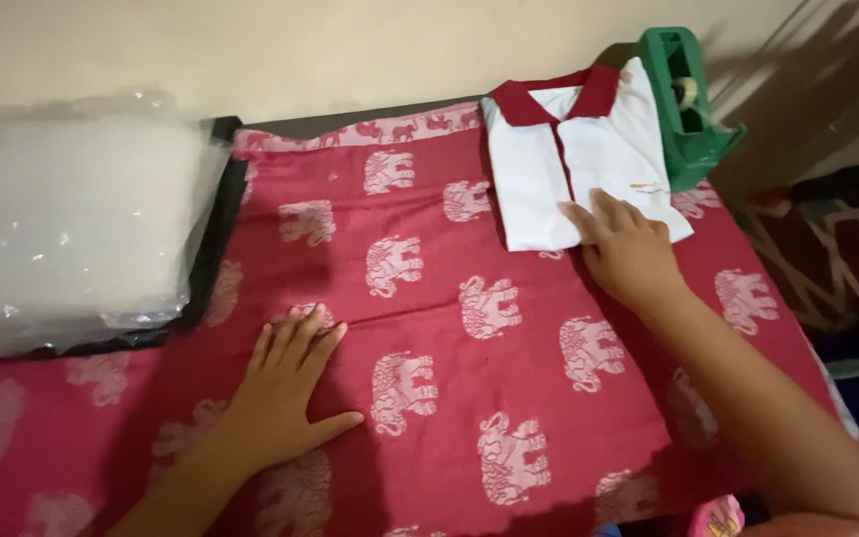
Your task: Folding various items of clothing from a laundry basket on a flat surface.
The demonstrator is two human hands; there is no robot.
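A folded white polo shirt (589,159) with a dark red collar lies at the far right of a red cloth (449,298) printed with pale elephants. My right hand (623,244) rests on the shirt's near edge, fingers flat and pointing away from me. My left hand (285,393) lies palm down on the red cloth nearer to me, fingers spread, holding nothing.
A stack of clear plastic bags (72,219) sits on a dark tray (213,239) at the left. A green tape dispenser (688,109) stands just right of the shirt by the wall. A patterned mat (827,259) lies on the floor at the right.
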